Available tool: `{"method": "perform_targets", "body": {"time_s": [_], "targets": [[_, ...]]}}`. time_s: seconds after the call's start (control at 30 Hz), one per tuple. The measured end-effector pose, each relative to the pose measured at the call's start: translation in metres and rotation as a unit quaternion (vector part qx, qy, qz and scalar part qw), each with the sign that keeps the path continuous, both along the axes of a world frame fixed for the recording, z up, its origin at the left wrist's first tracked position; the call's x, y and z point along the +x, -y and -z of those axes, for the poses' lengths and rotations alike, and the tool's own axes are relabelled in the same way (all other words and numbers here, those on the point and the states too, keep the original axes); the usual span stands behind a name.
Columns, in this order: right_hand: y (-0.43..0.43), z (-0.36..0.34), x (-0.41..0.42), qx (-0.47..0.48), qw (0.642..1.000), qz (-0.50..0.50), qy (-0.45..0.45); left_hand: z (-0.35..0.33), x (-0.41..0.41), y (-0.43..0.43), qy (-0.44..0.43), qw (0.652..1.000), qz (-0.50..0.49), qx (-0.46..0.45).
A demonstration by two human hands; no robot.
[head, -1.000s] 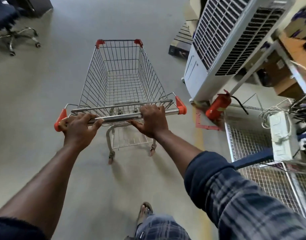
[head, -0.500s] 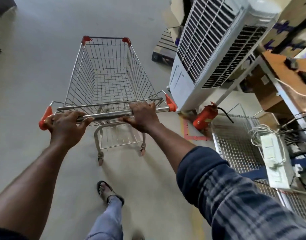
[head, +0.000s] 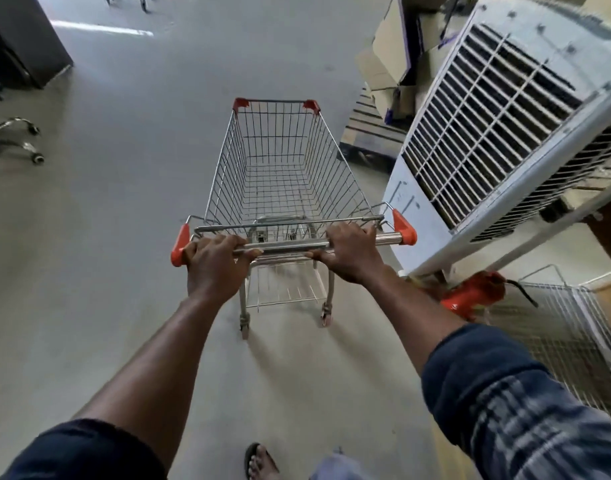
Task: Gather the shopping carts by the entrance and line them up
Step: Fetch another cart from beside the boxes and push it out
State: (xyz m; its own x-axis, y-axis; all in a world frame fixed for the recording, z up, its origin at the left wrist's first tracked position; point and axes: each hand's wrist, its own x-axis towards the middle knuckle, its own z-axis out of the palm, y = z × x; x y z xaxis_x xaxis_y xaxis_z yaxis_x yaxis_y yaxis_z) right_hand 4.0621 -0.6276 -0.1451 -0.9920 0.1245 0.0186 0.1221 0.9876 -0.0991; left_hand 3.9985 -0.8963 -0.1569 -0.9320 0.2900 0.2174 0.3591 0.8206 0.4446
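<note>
Floor (head: 106,237) of smooth grey concrete spreads through the room. At its middle stands the shopping cart (head: 286,168), a wire basket with red corners, its front end pointing far. The left hand (head: 216,268) and right hand (head: 349,252) each curl round its steel handle bar (head: 290,244), fingers wrapped over the top. Just right of the cart stands a big white air cooler (head: 487,133), with a red fire extinguisher (head: 470,294) and a wire rack (head: 567,323) nearer. Cardboard boxes (head: 387,60) pile up far right; a chair base (head: 16,140) sits at the left.
</note>
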Motion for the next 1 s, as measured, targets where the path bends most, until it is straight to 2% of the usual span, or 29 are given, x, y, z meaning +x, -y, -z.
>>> {"method": "perform_targets", "body": {"time_s": [0.13, 0.4, 0.53, 0.77, 1.0], "targets": [[-0.027, 0.001, -0.074, 0.001, 1.000, -0.003, -0.009, -0.006, -0.071, -0.024, 0.008, 1.000, -0.002, -0.008], [-0.107, 0.004, -0.252, -0.007, 0.999, -0.032, -0.038, 0.000, -0.236, -0.096, -0.041, 0.998, -0.015, -0.040], [-0.159, 0.002, -0.356, -0.050, 0.997, -0.052, -0.017, -0.003, -0.325, -0.148, -0.018, 0.998, -0.038, -0.056], [-0.217, 0.000, -0.518, -0.043, 0.997, -0.068, 0.001, -0.005, -0.473, -0.204, 0.055, 0.995, -0.051, -0.064], [-0.230, 0.011, -0.673, -0.043, 0.996, -0.066, -0.033, -0.006, -0.638, -0.215, 0.036, 0.998, -0.032, -0.040]]}}
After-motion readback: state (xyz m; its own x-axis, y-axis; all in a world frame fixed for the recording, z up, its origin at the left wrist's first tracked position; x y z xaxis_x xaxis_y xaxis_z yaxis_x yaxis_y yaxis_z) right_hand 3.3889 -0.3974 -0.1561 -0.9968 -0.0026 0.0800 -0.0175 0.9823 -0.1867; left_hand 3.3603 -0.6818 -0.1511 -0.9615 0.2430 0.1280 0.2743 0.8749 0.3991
